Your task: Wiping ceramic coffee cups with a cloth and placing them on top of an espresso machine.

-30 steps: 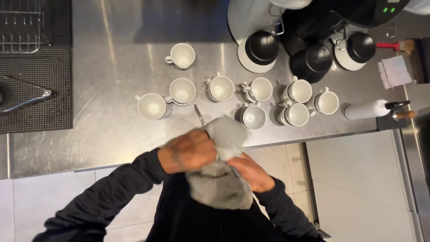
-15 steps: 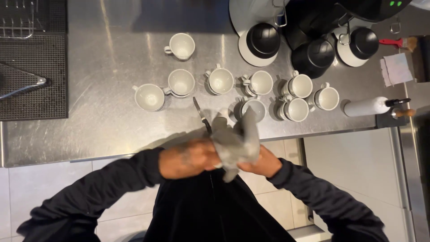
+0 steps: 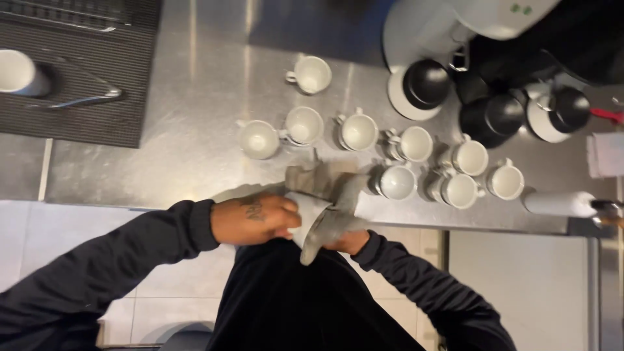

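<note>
A steel counter (image 3: 162, 149) fills most of the view, with a dark ribbed mat (image 3: 84, 117) at its left end carrying one white cup (image 3: 19, 73). At the far right stand three black carafes (image 3: 491, 117) beside a white machine (image 3: 442, 26). Nine small white cups (image 3: 359, 132) stand upright in loose rows mid-counter, all looking empty. At the counter's near edge the left hand (image 3: 255, 220) is curled around a white cup (image 3: 305, 209) tipped on its side, its mouth facing right. A grey cloth (image 3: 328, 195) drapes over that cup and the right hand (image 3: 348, 240), which sits mostly hidden beneath it, apparently gripping the cloth against the cup.
</note>
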